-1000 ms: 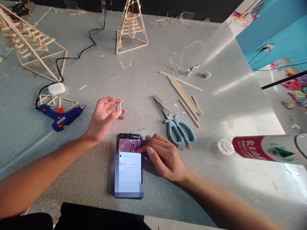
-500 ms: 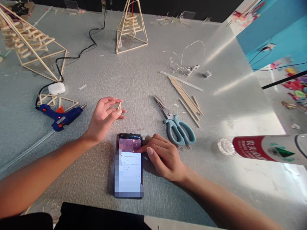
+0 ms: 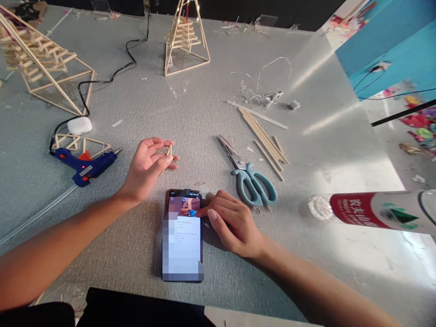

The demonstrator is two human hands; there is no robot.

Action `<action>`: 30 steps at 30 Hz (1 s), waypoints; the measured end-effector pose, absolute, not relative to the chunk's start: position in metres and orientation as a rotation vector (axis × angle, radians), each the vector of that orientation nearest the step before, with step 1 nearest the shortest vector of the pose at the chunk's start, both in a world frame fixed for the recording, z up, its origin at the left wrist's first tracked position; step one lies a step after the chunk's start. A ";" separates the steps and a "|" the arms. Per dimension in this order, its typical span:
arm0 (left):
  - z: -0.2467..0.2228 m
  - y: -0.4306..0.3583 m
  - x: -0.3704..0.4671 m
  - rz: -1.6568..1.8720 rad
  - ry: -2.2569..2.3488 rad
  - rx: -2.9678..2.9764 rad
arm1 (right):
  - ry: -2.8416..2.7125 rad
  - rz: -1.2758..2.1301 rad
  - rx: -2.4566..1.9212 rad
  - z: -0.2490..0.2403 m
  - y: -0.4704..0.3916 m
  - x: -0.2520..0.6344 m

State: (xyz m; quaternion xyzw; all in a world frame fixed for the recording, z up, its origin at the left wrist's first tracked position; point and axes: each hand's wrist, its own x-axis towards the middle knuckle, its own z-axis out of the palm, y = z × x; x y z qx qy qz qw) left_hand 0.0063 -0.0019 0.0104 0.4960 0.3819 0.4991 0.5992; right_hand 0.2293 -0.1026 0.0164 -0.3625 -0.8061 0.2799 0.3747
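Between the thumb and fingers of my left hand [image 3: 145, 168] are short wooden sticks [image 3: 169, 150], pinched just above the table. Below lies a phone [image 3: 184, 245] with its screen lit, part of it pixelated. My right hand [image 3: 235, 222] holds nothing and is open. Its index finger stretches to the right edge of the phone's screen, while the other fingers curl loosely. Scissors with blue-green handles [image 3: 255, 186] lie just beyond my right hand. To the left of my left hand rests a blue glue gun [image 3: 86, 167] with a small red light on.
Loose wooden sticks [image 3: 262, 134] lie beyond the scissors, near tangled thin wire [image 3: 269, 97]. Stick pyramids stand at far left [image 3: 51, 68] and back centre [image 3: 185, 41]. A black cord [image 3: 112, 81] runs to the glue gun. A bottle [image 3: 368, 210] appears at right, a white case [image 3: 80, 125] at left.
The picture at the top of the phone's screen has changed to a brighter one. Small lights now glow on the back pyramid. Both hands have stayed in place.
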 end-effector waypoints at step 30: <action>0.010 -0.001 0.005 1.146 0.876 1.163 | -2.069 0.734 -0.927 0.016 -0.103 0.229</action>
